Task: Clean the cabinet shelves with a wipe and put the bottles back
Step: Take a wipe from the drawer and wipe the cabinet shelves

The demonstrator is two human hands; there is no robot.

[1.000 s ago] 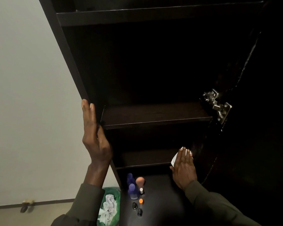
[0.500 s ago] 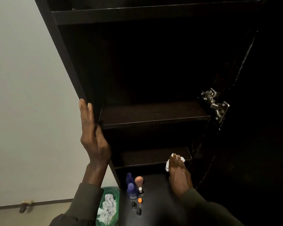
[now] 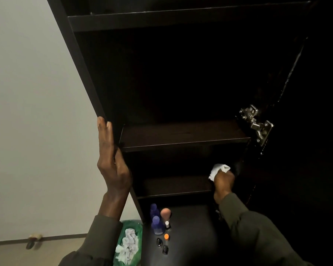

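My right hand point(image 3: 223, 182) is curled round the white wipe point(image 3: 218, 170), bunched above the knuckles, at the right end of the lower shelf point(image 3: 173, 186) hard by the cabinet's right wall. My left hand point(image 3: 112, 160) lies flat, fingers straight, against the front edge of the left side panel point(image 3: 79, 60), gripping nothing, only bracing. The shelf above point(image 3: 181, 134) is bare. The bottles are off the shelves, grouped on the dark surface below: two blue bottles point(image 3: 156, 220), a peach-topped one point(image 3: 165, 214), and a few small caps or vials point(image 3: 162, 243) in front of them. Risks, as I judge them: the interior is very dark, so I may miss the back corner; whether the wipe is touching the shelf I cannot tell. The metal hinge point(image 3: 257, 124) sits above my right hand, and an upward sweep along that wall could snag the wipe or scrape my knuckles. My right sleeve point(image 3: 258, 233) hangs over the surface beside the bottles; drawing the arm back carelessly could topple them. A green bag point(image 3: 130, 241) holding crumpled wipes stands at lower left.
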